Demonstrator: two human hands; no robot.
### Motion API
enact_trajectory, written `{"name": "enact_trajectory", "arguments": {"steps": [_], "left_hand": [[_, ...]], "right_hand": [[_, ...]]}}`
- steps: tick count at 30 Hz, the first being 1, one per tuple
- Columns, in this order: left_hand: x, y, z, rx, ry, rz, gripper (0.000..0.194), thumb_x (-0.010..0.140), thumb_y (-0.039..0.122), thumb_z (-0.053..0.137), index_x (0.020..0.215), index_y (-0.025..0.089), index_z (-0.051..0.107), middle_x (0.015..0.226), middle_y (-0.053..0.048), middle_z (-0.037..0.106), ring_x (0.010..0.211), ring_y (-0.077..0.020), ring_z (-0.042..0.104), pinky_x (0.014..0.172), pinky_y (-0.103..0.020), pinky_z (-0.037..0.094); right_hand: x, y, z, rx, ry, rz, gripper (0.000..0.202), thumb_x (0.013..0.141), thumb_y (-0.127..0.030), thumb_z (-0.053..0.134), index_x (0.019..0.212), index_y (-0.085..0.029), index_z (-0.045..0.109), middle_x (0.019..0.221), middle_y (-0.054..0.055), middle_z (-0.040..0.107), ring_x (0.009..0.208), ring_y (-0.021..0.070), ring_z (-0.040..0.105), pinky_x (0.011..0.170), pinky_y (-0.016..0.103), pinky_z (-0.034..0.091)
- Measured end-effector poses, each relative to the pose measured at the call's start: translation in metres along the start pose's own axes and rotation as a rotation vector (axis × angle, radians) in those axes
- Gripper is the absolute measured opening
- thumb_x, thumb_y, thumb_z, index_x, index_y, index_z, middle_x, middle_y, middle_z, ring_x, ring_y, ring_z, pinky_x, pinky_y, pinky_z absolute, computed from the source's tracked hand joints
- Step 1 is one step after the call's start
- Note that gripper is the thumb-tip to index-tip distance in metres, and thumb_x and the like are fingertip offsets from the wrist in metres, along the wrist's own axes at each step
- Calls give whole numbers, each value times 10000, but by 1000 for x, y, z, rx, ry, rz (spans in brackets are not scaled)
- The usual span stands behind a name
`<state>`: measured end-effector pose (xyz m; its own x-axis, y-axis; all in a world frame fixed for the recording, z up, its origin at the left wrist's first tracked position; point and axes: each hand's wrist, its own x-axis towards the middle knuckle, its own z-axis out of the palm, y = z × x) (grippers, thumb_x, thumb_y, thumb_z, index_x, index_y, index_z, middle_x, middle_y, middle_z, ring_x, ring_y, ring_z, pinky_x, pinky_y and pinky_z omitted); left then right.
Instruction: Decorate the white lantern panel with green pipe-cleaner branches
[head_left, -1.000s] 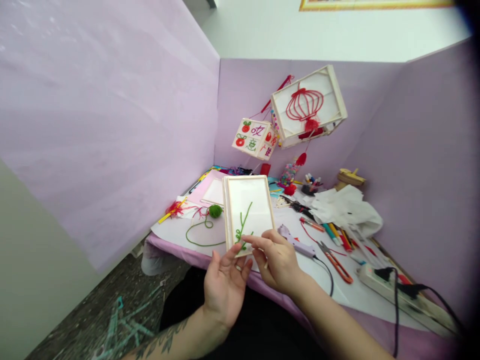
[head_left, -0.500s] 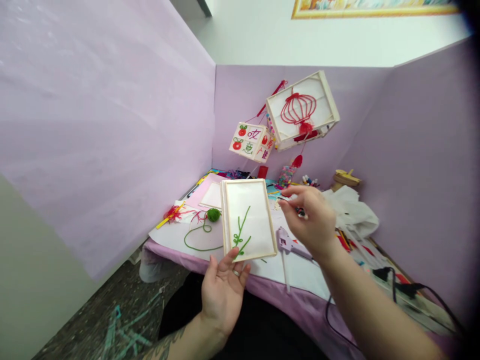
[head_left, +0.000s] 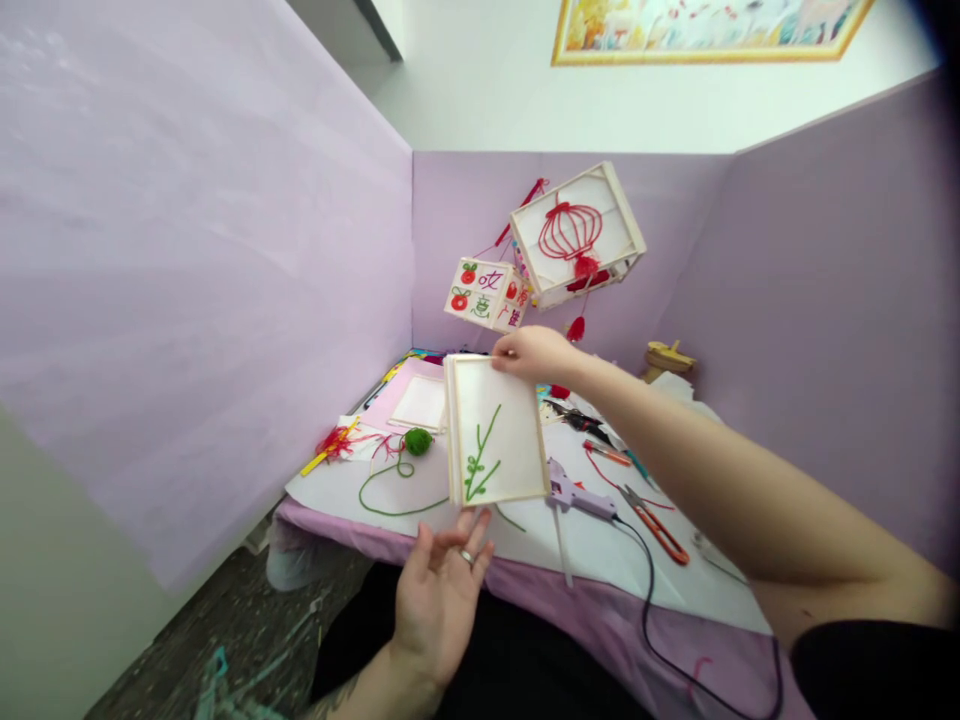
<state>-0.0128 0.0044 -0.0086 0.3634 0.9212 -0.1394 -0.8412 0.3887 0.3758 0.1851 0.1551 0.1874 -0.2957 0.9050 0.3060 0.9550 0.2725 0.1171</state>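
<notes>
A white rectangular panel (head_left: 517, 440) with a pale stick frame stands tilted in front of me. A sprig of green yarn (head_left: 480, 465) decorates its lower left. My right hand (head_left: 534, 354) is closed on the panel's top edge, thumb and fingers pinching the frame. Just below the bottom edge my left hand (head_left: 442, 590) is palm up with fingers stretched out, their tips close to or behind the frame; whether they touch it I cannot tell. A green yarn ball (head_left: 418, 441) lies to the left, its strand running behind the panel. Right of the panel is a lilac glue gun (head_left: 577, 493).
Orange-handled scissors (head_left: 660, 530) and pliers (head_left: 574, 415) lie on the right of the white-covered table (head_left: 420, 535). A black cord (head_left: 651, 600) hangs over the front edge. Decorated lanterns (head_left: 577, 235) hang at the back. Purple partitions (head_left: 285, 280) enclose the table.
My right hand has moved left and up from beside the panel onto its top edge. The left hand's fingers have slipped lower, away from the panel's front. The view has shifted slightly.
</notes>
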Motion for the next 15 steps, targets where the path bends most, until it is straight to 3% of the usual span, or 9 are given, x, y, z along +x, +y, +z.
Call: {"name": "enact_trajectory", "arguments": {"steps": [4, 7, 11, 13, 15], "left_hand": [[10, 8, -5, 96, -36, 23, 241, 732, 435, 738, 738, 195, 762, 1341, -118, 599, 1358, -302, 416, 1069, -415, 344], [30, 22, -14, 316, -9, 251, 253, 786, 429, 681, 732, 186, 729, 1367, -116, 570, 1320, -298, 453, 1068, -427, 341], [58, 46, -32, 1066, 29, 747, 276, 834, 408, 613, 704, 185, 708, 1168, -126, 638, 1122, -279, 564, 971, -394, 406], [64, 54, -38, 1238, 26, 862, 272, 815, 376, 635, 615, 196, 671, 974, -97, 646, 987, -252, 581, 912, -359, 417], [65, 57, -40, 1265, -1, 885, 274, 799, 343, 652, 563, 206, 631, 834, -67, 619, 856, -224, 576, 830, -326, 428]], "right_hand": [[5, 30, -35, -141, 145, 150, 310, 858, -371, 516, 965, -196, 747, 929, 91, 737, 865, 251, 634, 670, 308, 409], [7, 46, -43, -225, 284, 211, 331, 877, -365, 500, 984, -169, 745, 958, 125, 724, 934, 287, 606, 695, 332, 415], [8, 54, -25, -243, 366, 241, 345, 912, -321, 463, 998, -127, 734, 988, 157, 717, 987, 309, 563, 711, 351, 408], [8, 52, -10, -232, 362, 256, 340, 919, -309, 458, 985, -119, 732, 983, 162, 717, 968, 308, 559, 692, 349, 397], [8, 47, 4, -221, 348, 245, 332, 923, -300, 456, 958, -119, 732, 971, 161, 720, 945, 301, 556, 666, 342, 384]]}}
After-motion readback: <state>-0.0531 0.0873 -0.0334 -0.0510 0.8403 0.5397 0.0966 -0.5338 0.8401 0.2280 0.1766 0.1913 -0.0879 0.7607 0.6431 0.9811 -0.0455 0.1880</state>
